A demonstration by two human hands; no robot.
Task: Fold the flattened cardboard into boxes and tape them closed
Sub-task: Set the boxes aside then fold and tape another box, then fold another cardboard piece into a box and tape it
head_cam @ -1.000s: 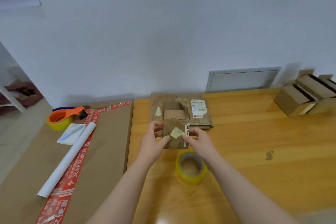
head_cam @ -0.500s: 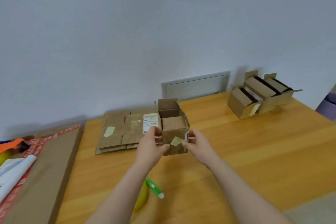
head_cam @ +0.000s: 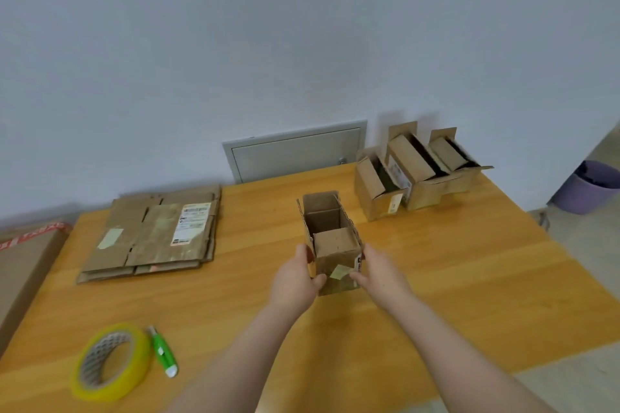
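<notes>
Mid-fold at the tabletop (head_cam: 436,278): we hold a small, opened-out box (head_cam: 335,245) upright between both hands. It is to the right of the stack of flattened cardboard (head_cam: 157,235) and a little nearer us than the stack. Our left grip (head_cam: 295,278) wraps the box's left near corner, thumb across the front face. Our right grip (head_cam: 379,275) mirrors it on the right near corner. Both are closed on the cardboard, with the far fingers hidden behind the side walls. We cannot tell whether the base touches the wood. The top flaps stand open, one short flap is folded inward, and no fresh tape shows across them.

We judge the box light and empty, easy to lift with the fingertips. It looks stiff only along its creases, with thin corrugated walls that would skew out of square or dent if squeezed at mid-panel. The worn surface and old label scraps suggest reused board, dry and not slippery. The best hold, in our view, is low on the vertical corners, where two walls brace each other and the flaps stay free to fold.

The yellow tape roll (head_cam: 110,362) and a green cutter (head_cam: 162,352) lie in front of the stack, toward us. A cluster of folded boxes (head_cam: 416,174) sits well to the stack's right, back by the wall.
</notes>
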